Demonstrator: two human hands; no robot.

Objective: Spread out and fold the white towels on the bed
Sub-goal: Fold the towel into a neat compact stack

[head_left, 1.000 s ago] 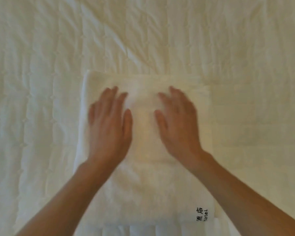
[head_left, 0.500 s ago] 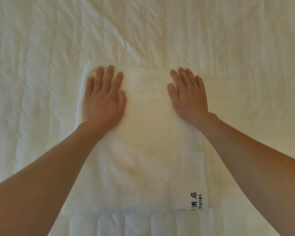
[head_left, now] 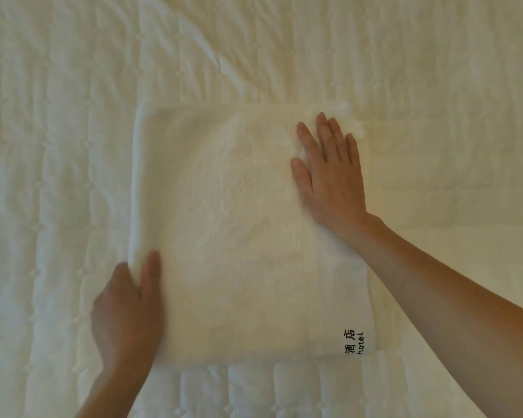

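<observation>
One folded white terry towel (head_left: pixel 239 236) lies on the quilted white bed (head_left: pixel 73 86); my right hand (head_left: pixel 329 182) presses its far right corner, fingers (head_left: pixel 323 134) straight; my left hand (head_left: pixel 124 309) pinches its left edge.

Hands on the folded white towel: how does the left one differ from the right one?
The left hand grips the near left edge of the folded white terry towel, thumb on top, fingers tucked out of sight; the right hand lies flat with straight fingers. The left hand sits near the camera; the right hand rests by the far right corner. Both touch the towel.
</observation>
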